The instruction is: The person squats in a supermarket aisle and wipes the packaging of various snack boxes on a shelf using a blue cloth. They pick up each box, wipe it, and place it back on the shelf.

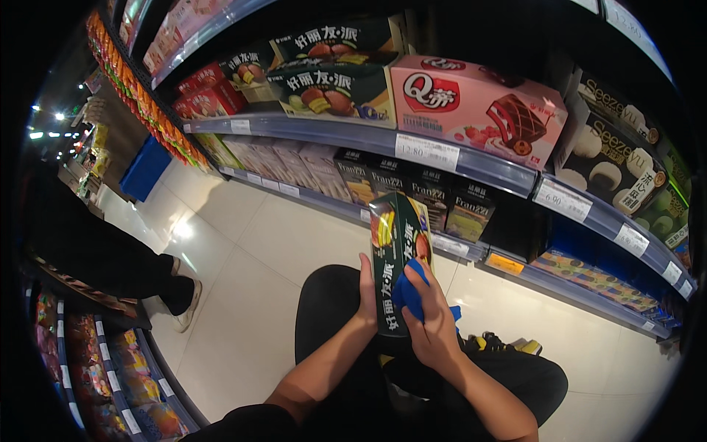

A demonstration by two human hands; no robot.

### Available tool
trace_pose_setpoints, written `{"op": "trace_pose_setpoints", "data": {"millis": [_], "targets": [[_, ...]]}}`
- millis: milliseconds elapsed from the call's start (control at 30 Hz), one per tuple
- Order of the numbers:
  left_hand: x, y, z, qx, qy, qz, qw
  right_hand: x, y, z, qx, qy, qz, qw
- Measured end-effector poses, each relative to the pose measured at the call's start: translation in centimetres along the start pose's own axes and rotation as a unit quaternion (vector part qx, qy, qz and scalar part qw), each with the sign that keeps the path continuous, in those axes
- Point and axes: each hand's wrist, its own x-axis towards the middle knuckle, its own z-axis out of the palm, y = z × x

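Observation:
A dark green carton of snack pies (385,265) is held upright-tilted above my lap. My left hand (367,295) grips its left side, thumb along the edge and fingers hidden behind the box. In my right hand (436,320) is a blue cloth (407,290), pressed against the carton's right face. A loose corner of the cloth sticks out past the right wrist. Similar green cartons (334,91) sit on the middle shelf in front of me, beside a pink cake box (478,108).
The curved shelf edge (331,124) carries price tags. Dark biscuit boxes (469,215) line the lower shelf, and black snack boxes (607,149) stand at the right. At the left are another person's leg (110,248), a blue bin (146,168) and a rack of packaged sweets (135,364).

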Motion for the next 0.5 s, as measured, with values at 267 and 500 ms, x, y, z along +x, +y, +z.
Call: {"op": "trace_pose_setpoints", "data": {"millis": [267, 500], "targets": [[0.6, -1.3, -3.9, 0.053, 0.014, -0.038, 0.998, 0.4, -2.4, -1.4, 0.089, -0.009, 0.031, 0.996], [-0.6, -1.5, -3.2, 0.032, 0.051, -0.074, 0.995, 1.6, -5.3, -3.9, -0.056, -0.058, 0.108, 0.991]]}}
